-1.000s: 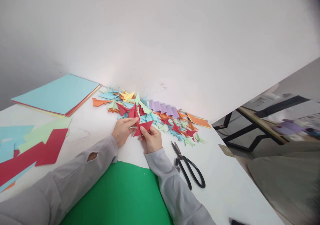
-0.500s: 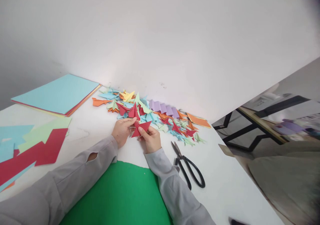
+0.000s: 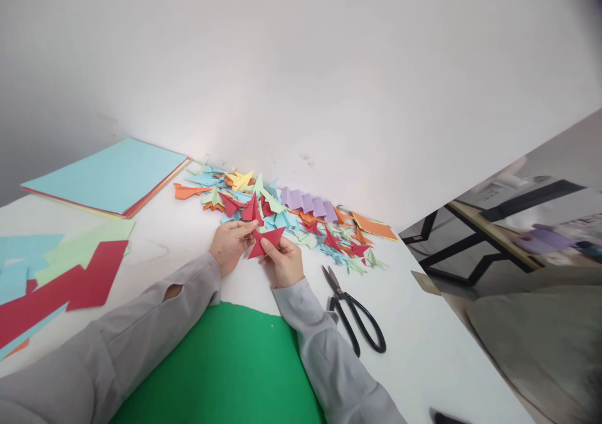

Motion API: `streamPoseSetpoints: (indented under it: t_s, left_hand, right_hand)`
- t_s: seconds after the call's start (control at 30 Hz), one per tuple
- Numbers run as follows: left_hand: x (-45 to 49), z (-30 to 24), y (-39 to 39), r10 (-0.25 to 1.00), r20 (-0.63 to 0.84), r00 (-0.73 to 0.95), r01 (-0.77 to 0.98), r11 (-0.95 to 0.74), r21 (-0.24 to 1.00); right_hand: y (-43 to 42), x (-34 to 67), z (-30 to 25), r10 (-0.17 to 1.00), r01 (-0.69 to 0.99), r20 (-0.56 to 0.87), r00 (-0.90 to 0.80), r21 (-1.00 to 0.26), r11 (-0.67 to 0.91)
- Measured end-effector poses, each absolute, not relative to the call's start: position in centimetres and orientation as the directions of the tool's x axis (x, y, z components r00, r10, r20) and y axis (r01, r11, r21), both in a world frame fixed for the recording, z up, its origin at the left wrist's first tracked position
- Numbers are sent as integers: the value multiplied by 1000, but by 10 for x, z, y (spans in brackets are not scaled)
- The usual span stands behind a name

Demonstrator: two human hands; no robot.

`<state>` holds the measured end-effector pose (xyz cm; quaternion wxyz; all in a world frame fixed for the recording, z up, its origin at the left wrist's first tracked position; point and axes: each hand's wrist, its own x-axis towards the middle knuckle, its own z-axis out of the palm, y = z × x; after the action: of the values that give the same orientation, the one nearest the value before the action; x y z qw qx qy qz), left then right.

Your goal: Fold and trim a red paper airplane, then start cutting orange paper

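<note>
A small piece of folded red paper (image 3: 269, 242) is held up between my two hands, above the white table. My right hand (image 3: 285, 262) pinches it, the thumb pressed on its face. At its left edge my left hand (image 3: 230, 245) is closed, thumb and forefinger together on the paper. Just beyond lies a pile of small folded paper pieces (image 3: 277, 220) in red, blue, green, yellow and orange. Among them a red folded piece (image 3: 253, 209) stands directly behind my fingers.
Black-handled scissors (image 3: 356, 314) lie right of my right forearm. A green mat (image 3: 230, 361) is under my arms. Coloured sheets (image 3: 108, 179) are stacked at the back left, with cut paper offcuts (image 3: 98, 276) nearer. A pleated purple strip (image 3: 308, 204) rests by the wall.
Almost nothing differs. Both hands keep hold of the red paper in nearly the same place, with only a tiny shift of my left hand.
</note>
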<state>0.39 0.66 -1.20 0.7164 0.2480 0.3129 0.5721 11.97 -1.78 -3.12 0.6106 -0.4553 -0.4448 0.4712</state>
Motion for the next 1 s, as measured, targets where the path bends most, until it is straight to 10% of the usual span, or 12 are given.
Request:
streamPoseSetpoints:
  t_s: [1.0]
  left_hand:
    - [8, -14, 4, 952, -58, 300, -544, 220, 810]
  right_hand:
    - [-19, 119, -29, 972, -240, 44, 232, -965, 101]
